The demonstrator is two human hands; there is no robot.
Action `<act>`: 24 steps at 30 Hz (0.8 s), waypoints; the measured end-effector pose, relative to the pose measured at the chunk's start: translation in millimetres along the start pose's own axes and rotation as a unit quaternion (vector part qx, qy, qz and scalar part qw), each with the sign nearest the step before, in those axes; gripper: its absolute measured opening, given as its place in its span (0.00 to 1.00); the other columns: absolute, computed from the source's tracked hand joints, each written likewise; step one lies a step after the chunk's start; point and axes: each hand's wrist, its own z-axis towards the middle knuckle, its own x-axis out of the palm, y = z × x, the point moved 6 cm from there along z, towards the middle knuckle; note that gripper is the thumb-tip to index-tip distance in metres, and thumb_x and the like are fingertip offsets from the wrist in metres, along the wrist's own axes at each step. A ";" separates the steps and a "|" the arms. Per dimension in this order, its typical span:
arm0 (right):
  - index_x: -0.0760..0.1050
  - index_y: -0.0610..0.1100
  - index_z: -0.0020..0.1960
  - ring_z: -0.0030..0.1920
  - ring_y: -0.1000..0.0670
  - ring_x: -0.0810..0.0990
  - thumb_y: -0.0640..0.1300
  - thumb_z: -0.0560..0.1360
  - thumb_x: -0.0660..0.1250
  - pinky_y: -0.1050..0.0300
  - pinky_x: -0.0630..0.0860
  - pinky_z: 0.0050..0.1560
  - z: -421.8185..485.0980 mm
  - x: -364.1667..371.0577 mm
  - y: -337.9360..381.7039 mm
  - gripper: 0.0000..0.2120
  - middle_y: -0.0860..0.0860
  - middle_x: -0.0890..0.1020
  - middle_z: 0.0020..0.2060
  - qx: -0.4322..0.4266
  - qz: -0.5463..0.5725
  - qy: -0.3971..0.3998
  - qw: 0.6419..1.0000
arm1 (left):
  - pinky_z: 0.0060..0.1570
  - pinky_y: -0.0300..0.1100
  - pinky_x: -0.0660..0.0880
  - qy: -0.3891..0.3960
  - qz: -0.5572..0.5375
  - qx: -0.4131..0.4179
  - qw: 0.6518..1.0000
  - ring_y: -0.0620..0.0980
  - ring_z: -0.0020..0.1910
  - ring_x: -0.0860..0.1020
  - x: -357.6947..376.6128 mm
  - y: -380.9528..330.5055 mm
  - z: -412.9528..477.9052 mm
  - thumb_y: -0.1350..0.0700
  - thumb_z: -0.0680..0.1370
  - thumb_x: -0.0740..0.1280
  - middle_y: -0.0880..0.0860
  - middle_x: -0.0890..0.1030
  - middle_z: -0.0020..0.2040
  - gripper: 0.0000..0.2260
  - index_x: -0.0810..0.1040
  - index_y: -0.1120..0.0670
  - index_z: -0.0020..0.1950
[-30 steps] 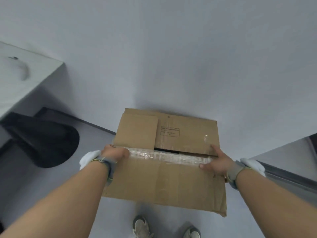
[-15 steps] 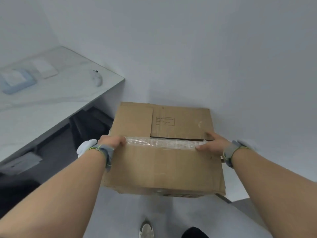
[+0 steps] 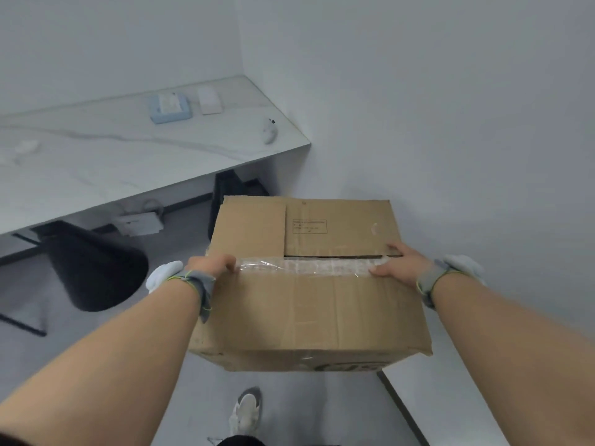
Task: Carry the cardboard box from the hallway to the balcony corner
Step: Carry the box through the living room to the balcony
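While it hangs clear of the grey floor [image 3: 180,397], the cardboard box [image 3: 309,313] is held in front of the person, close to a white wall [image 3: 450,107]; its top flaps are shut, with a strip of clear tape [image 3: 302,267] across the seam and a small printed label [image 3: 309,226] on the far flap; the left hand [image 3: 211,264] is curled over the left top edge, fingers closed on the cardboard; the right hand [image 3: 397,263] grips the right top edge, thumb lying on the flap; both wrists wear grey bands; a shoe [image 3: 246,410] shows below the box; to the left stands a white marble-patterned counter [image 3: 96,162] carrying a blue case [image 3: 169,107], with a black cone-shaped base [image 3: 93,268] beneath it.
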 end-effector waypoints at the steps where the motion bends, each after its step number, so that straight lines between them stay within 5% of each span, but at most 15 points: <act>1: 0.63 0.48 0.73 0.68 0.45 0.70 0.45 0.65 0.78 0.63 0.63 0.56 1.0 1.4 1.9 0.41 0.47 0.71 0.70 -0.005 -0.006 0.004 1.000 | 0.31 0.61 0.77 -0.007 -0.013 0.011 1.000 0.69 0.39 0.75 -1.3 7.0 -4.5 0.53 0.57 0.70 0.59 0.72 0.40 0.19 0.72 0.62 0.42; 3: 0.64 0.48 0.73 0.67 0.46 0.71 0.44 0.65 0.77 0.63 0.63 0.55 0.9 9.4 6.5 0.39 0.48 0.72 0.69 -0.013 -0.015 0.015 1.000 | 0.42 0.55 0.79 -0.025 -0.027 0.033 0.999 0.68 0.48 0.78 -8.4 20.7 -13.5 0.53 0.59 0.71 0.60 0.78 0.45 0.20 0.75 0.63 0.45; 6: 0.64 0.48 0.73 0.67 0.45 0.71 0.44 0.66 0.76 0.62 0.64 0.56 -3.3 28.3 16.5 0.38 0.47 0.72 0.69 -0.031 -0.045 0.036 0.998 | 0.26 0.55 0.76 -0.046 -0.049 -0.022 0.998 0.62 0.34 0.73 -23.4 53.7 -30.0 0.56 0.64 0.69 0.60 0.71 0.40 0.13 0.71 0.62 0.41; 9: 0.64 0.48 0.73 0.68 0.45 0.70 0.45 0.67 0.74 0.63 0.63 0.55 -13.8 55.7 31.2 0.37 0.47 0.71 0.70 -0.052 -0.077 0.060 0.994 | 0.28 0.41 0.70 -0.067 -0.067 -0.027 0.995 0.55 0.33 0.70 -45.2 85.7 -42.6 0.55 0.65 0.68 0.59 0.71 0.44 0.10 0.73 0.59 0.41; 12: 0.62 0.49 0.74 0.68 0.44 0.69 0.45 0.67 0.73 0.61 0.64 0.57 -29.0 88.7 46.6 0.37 0.47 0.70 0.71 -0.072 -0.106 0.084 0.988 | 0.30 0.46 0.71 -0.091 -0.124 -0.043 0.987 0.58 0.37 0.73 -72.0 130.4 -53.8 0.51 0.58 0.68 0.59 0.74 0.49 0.21 0.74 0.60 0.47; 18: 0.63 0.48 0.74 0.69 0.43 0.68 0.45 0.67 0.71 0.58 0.66 0.58 -77.8 175.1 86.4 0.37 0.46 0.68 0.71 -0.121 -0.165 0.127 0.971 | 0.47 0.54 0.76 -0.130 -0.211 -0.081 0.965 0.59 0.40 0.79 -137.3 234.2 -74.1 0.46 0.48 0.70 0.58 0.79 0.44 0.24 0.75 0.56 0.39; 24: 0.66 0.52 0.72 0.67 0.43 0.69 0.47 0.63 0.71 0.57 0.67 0.55 -142.2 266.8 107.7 0.37 0.47 0.69 0.70 -0.158 -0.172 0.152 0.960 | 0.51 0.60 0.75 -0.114 -0.255 -0.114 0.954 0.63 0.47 0.80 -192.8 335.3 -99.2 0.48 0.50 0.71 0.59 0.81 0.51 0.30 0.79 0.58 0.49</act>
